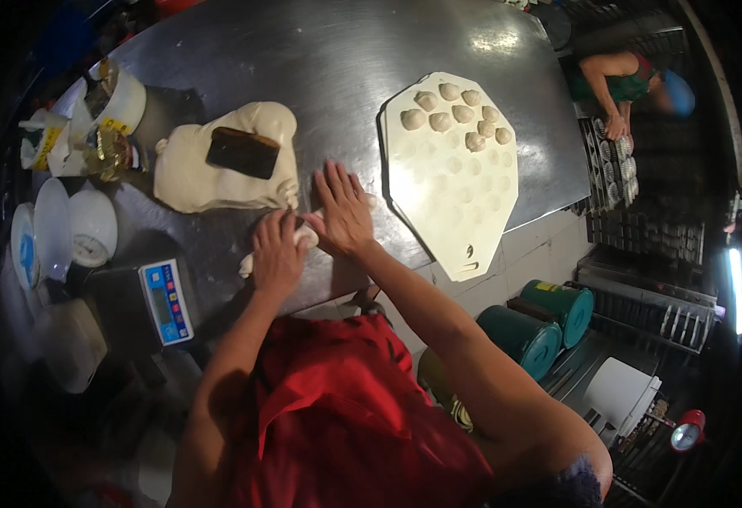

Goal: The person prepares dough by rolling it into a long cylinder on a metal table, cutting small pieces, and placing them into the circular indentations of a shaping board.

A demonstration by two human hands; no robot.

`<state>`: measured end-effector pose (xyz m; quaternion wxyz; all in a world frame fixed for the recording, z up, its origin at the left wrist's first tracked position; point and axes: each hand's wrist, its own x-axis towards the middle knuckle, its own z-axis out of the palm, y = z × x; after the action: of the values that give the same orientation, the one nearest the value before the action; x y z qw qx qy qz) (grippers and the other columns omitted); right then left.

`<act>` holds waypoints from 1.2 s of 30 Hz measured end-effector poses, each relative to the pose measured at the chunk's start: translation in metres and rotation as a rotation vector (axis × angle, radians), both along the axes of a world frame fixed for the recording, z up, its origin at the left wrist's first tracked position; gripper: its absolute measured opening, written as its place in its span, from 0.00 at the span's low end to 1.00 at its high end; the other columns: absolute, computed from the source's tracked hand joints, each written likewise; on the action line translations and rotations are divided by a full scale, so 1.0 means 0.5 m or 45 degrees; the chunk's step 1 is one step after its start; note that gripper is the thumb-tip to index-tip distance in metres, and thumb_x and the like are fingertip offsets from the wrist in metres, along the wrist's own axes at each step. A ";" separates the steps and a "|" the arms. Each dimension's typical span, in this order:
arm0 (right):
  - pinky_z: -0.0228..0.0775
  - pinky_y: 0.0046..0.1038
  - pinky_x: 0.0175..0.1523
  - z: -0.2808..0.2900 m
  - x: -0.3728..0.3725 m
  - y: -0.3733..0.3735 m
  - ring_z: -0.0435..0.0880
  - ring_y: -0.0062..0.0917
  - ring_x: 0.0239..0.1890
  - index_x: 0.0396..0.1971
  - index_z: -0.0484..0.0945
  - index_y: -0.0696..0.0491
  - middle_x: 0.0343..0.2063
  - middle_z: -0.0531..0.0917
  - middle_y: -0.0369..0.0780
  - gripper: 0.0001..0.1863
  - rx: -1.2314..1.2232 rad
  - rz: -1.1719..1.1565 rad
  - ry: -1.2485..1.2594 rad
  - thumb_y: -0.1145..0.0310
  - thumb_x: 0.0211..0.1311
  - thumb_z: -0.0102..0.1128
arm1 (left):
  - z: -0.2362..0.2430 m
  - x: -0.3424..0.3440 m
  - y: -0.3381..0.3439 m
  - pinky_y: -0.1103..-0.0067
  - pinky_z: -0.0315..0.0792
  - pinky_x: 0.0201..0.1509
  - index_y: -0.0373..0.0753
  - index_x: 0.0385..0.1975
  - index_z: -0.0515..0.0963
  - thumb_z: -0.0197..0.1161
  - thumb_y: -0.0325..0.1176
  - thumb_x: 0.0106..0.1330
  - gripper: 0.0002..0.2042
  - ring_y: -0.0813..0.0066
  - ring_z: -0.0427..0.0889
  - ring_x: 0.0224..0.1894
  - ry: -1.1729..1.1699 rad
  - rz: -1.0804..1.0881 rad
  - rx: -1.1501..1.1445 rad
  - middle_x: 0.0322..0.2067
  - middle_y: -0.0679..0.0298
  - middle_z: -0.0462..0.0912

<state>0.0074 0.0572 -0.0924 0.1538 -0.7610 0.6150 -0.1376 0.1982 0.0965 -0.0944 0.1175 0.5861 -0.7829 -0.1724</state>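
A rope of pale dough (246,266) lies slantwise on the metal table near its front edge, under both of my hands. My left hand (278,254) rests on its near-left part with the palm down and the fingers slightly bent. Over the right part my right hand (343,213) is flat, fingers stretched out and spread. Neither hand grips the dough; they hide much of its middle. Just beyond my left hand sits a large lump of dough (227,182), with a dark rectangular dough scraper (243,152) lying on top.
Right of my hands, a pale board (439,199) with round hollows holds several dough balls (464,113) at its far end. A digital scale (166,302) stands at left, near tubs (124,100). Green drums (519,339) stand below at right. Another person (621,85) handles metal molds (612,169).
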 end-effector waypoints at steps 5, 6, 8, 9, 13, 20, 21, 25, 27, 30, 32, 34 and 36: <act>0.49 0.49 0.82 -0.017 -0.077 0.201 0.58 0.46 0.83 0.78 0.64 0.57 0.79 0.64 0.49 0.42 0.043 0.096 0.142 0.49 0.71 0.60 | 0.039 0.016 0.117 0.48 0.48 0.85 0.34 0.78 0.61 0.66 0.42 0.73 0.38 0.45 0.52 0.84 0.043 -0.288 0.113 0.80 0.50 0.60; 0.54 0.48 0.80 -0.012 -0.098 0.213 0.61 0.44 0.81 0.76 0.67 0.55 0.77 0.68 0.47 0.38 0.036 0.169 0.318 0.54 0.70 0.61 | 0.048 0.013 0.126 0.47 0.47 0.85 0.34 0.79 0.60 0.67 0.42 0.72 0.39 0.45 0.51 0.84 0.005 -0.300 0.168 0.80 0.50 0.59; 0.56 0.48 0.78 0.004 -0.134 0.204 0.64 0.41 0.79 0.74 0.70 0.53 0.74 0.72 0.44 0.35 0.075 0.091 0.372 0.58 0.69 0.62 | 0.071 0.008 0.131 0.47 0.49 0.85 0.33 0.78 0.61 0.67 0.39 0.72 0.37 0.46 0.55 0.83 -0.012 -0.246 0.242 0.78 0.50 0.63; 0.59 0.48 0.76 0.024 -0.144 0.188 0.68 0.37 0.77 0.72 0.73 0.51 0.71 0.75 0.42 0.32 0.113 0.005 0.442 0.62 0.68 0.64 | 0.077 0.004 0.124 0.47 0.49 0.85 0.33 0.78 0.61 0.67 0.39 0.72 0.37 0.46 0.55 0.83 -0.038 -0.204 0.252 0.78 0.50 0.63; 0.80 0.35 0.49 0.090 -0.177 0.089 0.87 0.32 0.43 0.59 0.79 0.59 0.46 0.89 0.43 0.22 0.488 -0.062 -0.748 0.71 0.68 0.71 | 0.131 -0.072 0.025 0.59 0.63 0.79 0.36 0.73 0.70 0.71 0.37 0.69 0.32 0.45 0.70 0.74 0.414 -0.321 0.063 0.68 0.45 0.76; 0.78 0.25 0.47 0.215 -0.143 0.008 0.85 0.22 0.38 0.56 0.82 0.57 0.39 0.87 0.39 0.19 0.781 0.062 -1.369 0.69 0.70 0.74 | 0.210 -0.067 -0.046 0.62 0.76 0.55 0.34 0.60 0.76 0.64 0.44 0.79 0.21 0.54 0.85 0.54 0.656 -0.046 0.799 0.53 0.48 0.84; 0.79 0.26 0.45 0.234 -0.144 0.007 0.85 0.22 0.37 0.55 0.82 0.58 0.38 0.87 0.39 0.17 0.829 0.088 -1.370 0.69 0.71 0.72 | 0.206 -0.061 -0.040 0.65 0.77 0.57 0.33 0.61 0.76 0.62 0.43 0.81 0.20 0.60 0.85 0.52 0.585 -0.105 0.779 0.49 0.53 0.85; 0.78 0.30 0.40 0.223 -0.146 -0.006 0.86 0.27 0.33 0.49 0.82 0.60 0.33 0.88 0.43 0.13 0.670 -0.096 -1.363 0.66 0.74 0.66 | 0.223 -0.085 -0.053 0.66 0.80 0.51 0.32 0.56 0.77 0.58 0.43 0.83 0.18 0.67 0.86 0.43 0.624 -0.115 0.965 0.37 0.60 0.86; 0.78 0.38 0.41 0.235 -0.130 0.004 0.87 0.37 0.32 0.47 0.81 0.61 0.28 0.86 0.52 0.24 0.612 -0.113 -1.025 0.51 0.76 0.65 | 0.211 -0.101 -0.051 0.61 0.81 0.47 0.32 0.51 0.77 0.59 0.40 0.80 0.15 0.55 0.89 0.37 0.587 -0.174 0.761 0.32 0.54 0.87; 0.77 0.43 0.41 0.263 -0.106 0.033 0.88 0.48 0.30 0.40 0.81 0.62 0.25 0.85 0.56 0.26 0.366 -0.221 -0.830 0.48 0.74 0.66 | 0.257 -0.128 -0.058 0.50 0.79 0.43 0.30 0.36 0.80 0.62 0.36 0.72 0.12 0.35 0.86 0.37 0.339 -0.375 0.281 0.32 0.41 0.87; 0.77 0.44 0.40 0.274 -0.114 0.029 0.87 0.49 0.29 0.38 0.80 0.62 0.24 0.83 0.56 0.25 0.291 -0.310 -0.825 0.50 0.74 0.66 | 0.260 -0.147 -0.065 0.50 0.80 0.44 0.30 0.36 0.80 0.62 0.35 0.72 0.12 0.35 0.87 0.36 0.342 -0.421 0.246 0.31 0.41 0.87; 0.76 0.45 0.36 0.287 -0.117 0.011 0.86 0.50 0.27 0.37 0.80 0.62 0.23 0.82 0.57 0.20 0.234 -0.432 -0.863 0.56 0.74 0.65 | 0.284 -0.171 -0.092 0.52 0.81 0.46 0.28 0.40 0.80 0.62 0.35 0.72 0.13 0.38 0.88 0.39 0.167 -0.464 0.301 0.34 0.40 0.87; 0.73 0.38 0.34 0.316 -0.098 0.018 0.81 0.35 0.26 0.37 0.80 0.61 0.21 0.81 0.49 0.16 0.153 -0.425 -0.740 0.61 0.76 0.64 | 0.217 -0.170 -0.119 0.54 0.82 0.47 0.29 0.42 0.80 0.62 0.36 0.72 0.13 0.41 0.88 0.41 0.176 -0.554 0.115 0.36 0.42 0.88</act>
<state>-0.0416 0.0660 0.0656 0.3426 -0.5685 0.6684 -0.3356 0.1134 0.0371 0.0143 0.1046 0.3948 -0.8724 -0.2684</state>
